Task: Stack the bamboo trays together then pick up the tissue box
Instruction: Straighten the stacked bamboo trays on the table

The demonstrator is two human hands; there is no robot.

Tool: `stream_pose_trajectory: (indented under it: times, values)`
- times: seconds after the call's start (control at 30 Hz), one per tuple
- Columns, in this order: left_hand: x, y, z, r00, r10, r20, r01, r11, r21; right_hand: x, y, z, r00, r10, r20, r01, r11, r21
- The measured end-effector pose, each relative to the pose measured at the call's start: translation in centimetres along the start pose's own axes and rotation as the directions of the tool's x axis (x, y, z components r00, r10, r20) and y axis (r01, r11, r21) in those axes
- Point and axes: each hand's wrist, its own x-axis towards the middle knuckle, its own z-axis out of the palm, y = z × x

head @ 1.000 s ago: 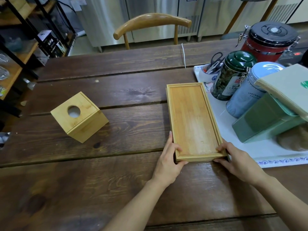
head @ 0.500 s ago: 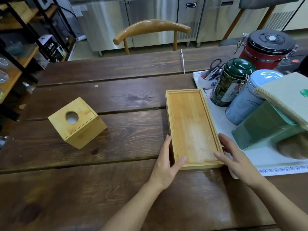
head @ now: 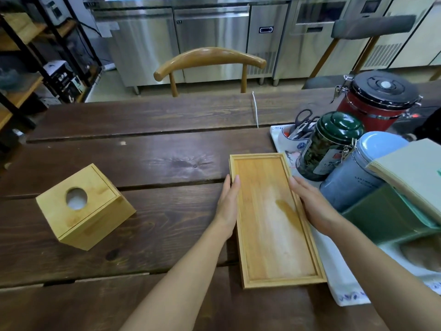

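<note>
The bamboo trays (head: 272,225) lie stacked on the dark wooden table (head: 155,163), right of centre, long side running away from me; a sliver of the lower tray shows at the far left corner. My left hand (head: 228,201) presses flat against the stack's left rim, fingers straight. On the right rim rests my right hand (head: 310,206), fingers along the edge. A bamboo tissue box (head: 83,211) with a round hole on top stands tilted at the left, apart from both hands.
A white cloth (head: 346,283) on the right carries a green tin (head: 331,144), a blue-grey tin (head: 358,173), a red canister (head: 377,101), a cup with scissors (head: 296,134) and a green box (head: 386,213) under paper sheets. A wooden chair (head: 210,63) stands beyond the table.
Both hands slid from the near corners of the tray stack forward along its long sides to about the middle. The camera view shifted closer; the tissue box stayed put.
</note>
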Motion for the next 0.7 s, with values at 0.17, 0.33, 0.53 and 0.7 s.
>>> stream_pose_trajectory:
  times: [0.17,0.33,0.53,0.7]
  values:
    - [2.5,0.4,0.0,1.000,0.010,-0.019,-0.010,0.999,-0.046,3.1,-1.3,0.0,1.000,0.022,0.021,-0.022,1.000,0.014]
    - [3.1,0.2,0.3,0.999,0.020,-0.036,-0.022,0.998,-0.058,4.5,-1.0,-0.1,0.999,0.041,0.007,-0.042,0.998,0.056]
    - [4.0,-1.0,0.3,1.000,0.006,-0.021,-0.008,0.998,-0.062,4.5,-1.1,0.3,1.000,0.011,0.024,-0.012,0.999,0.042]
    - [4.1,-1.1,0.3,1.000,0.028,-0.012,-0.029,0.996,-0.080,4.5,-1.3,0.3,1.000,0.015,0.026,-0.016,0.999,0.031]
